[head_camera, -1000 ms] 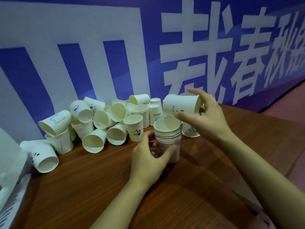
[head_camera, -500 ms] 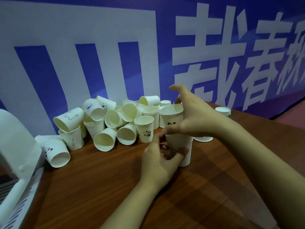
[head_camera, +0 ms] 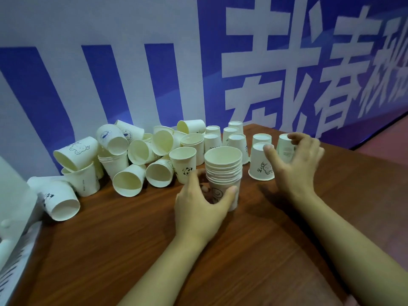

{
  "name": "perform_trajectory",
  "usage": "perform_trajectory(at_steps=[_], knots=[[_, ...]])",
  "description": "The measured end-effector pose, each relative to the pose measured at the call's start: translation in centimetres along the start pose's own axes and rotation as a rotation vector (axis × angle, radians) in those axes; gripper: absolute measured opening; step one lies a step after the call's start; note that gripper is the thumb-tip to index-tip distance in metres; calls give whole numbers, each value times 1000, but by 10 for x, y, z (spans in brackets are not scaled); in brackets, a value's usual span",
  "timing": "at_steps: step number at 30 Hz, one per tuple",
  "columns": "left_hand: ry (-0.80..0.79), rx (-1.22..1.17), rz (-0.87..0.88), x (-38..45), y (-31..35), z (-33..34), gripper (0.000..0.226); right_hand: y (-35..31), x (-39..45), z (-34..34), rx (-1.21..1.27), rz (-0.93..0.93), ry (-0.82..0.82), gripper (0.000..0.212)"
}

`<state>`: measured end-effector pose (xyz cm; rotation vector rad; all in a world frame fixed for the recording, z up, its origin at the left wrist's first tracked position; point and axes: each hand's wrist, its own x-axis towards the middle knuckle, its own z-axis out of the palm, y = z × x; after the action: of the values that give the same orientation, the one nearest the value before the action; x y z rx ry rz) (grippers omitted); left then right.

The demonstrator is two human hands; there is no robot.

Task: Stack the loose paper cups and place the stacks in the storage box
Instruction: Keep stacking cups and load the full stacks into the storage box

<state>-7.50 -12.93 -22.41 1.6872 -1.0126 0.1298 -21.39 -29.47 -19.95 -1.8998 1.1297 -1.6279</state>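
Gripping stack (head_camera: 223, 173) upright, left hand (head_camera: 198, 208) curled round base | right hand (head_camera: 293, 164) fingers spread over inverted cups (head_camera: 261, 162) | bare table (head_camera: 287, 250) near edge

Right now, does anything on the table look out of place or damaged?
No damage or spill shows. The loose paper cups lie tumbled at the left, awaiting stacking. The stack stands upright in the left hand.
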Motion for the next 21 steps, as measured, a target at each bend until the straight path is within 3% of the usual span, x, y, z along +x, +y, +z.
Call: perform_trajectory(at_steps=[3,8,12,17,21], knots=[[-11,-5,-29,0,0,0,61,14,5,6,-212,208,-165,87],[-1,-27,-30,-1,3,0,72,23,7,24,-389,238,-331,113],[-9,-33,-39,0,2,1,75,25,10,26,-415,234,-388,87],[-11,-39,-34,0,2,1,75,20,6,17,54,243,-293,69],[-20,-41,-41,2,-1,1,76,10,4,19,158,106,-329,62]])
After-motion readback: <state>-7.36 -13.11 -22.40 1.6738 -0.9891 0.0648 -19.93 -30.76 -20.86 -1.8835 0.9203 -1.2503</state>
